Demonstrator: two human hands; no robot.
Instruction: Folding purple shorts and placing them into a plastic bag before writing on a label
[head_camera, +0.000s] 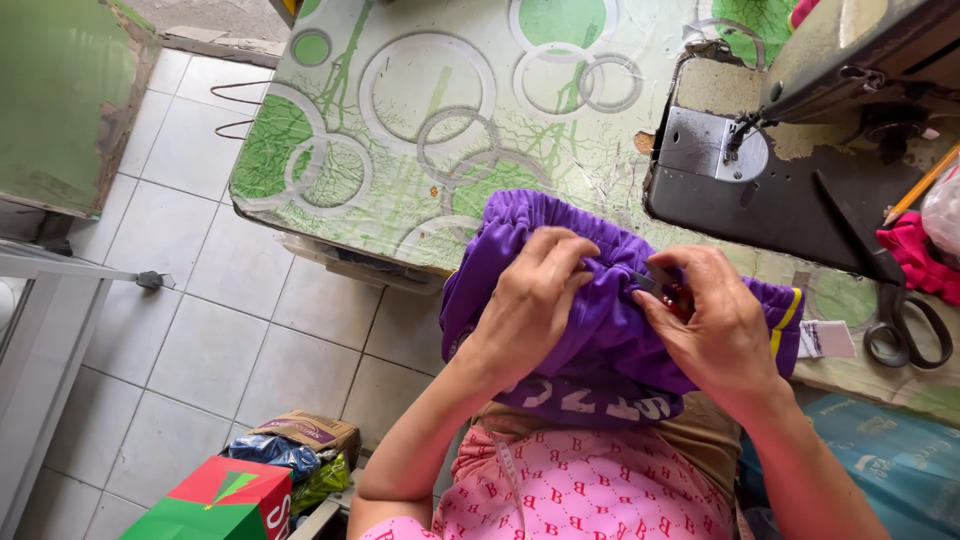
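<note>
A purple garment (600, 330) with a gathered waistband and a yellow stripe at its right edge lies bunched at the near edge of the table, partly on my lap. My left hand (530, 300) pinches a fold of its fabric near the waistband. My right hand (715, 325) grips the cloth just to the right, with a small dark and red tool (668, 290) between its fingers; what kind of tool it is I cannot tell. Both hands nearly touch over the garment.
A sewing machine (800, 150) stands at the table's right. Black scissors (895, 310), a white label (825, 340), a pencil (922, 185) and pink cloth (915, 255) lie near it. The table (400, 150) has a green circle-patterned cover. A red-green box (225, 500) and bags sit on the tiled floor.
</note>
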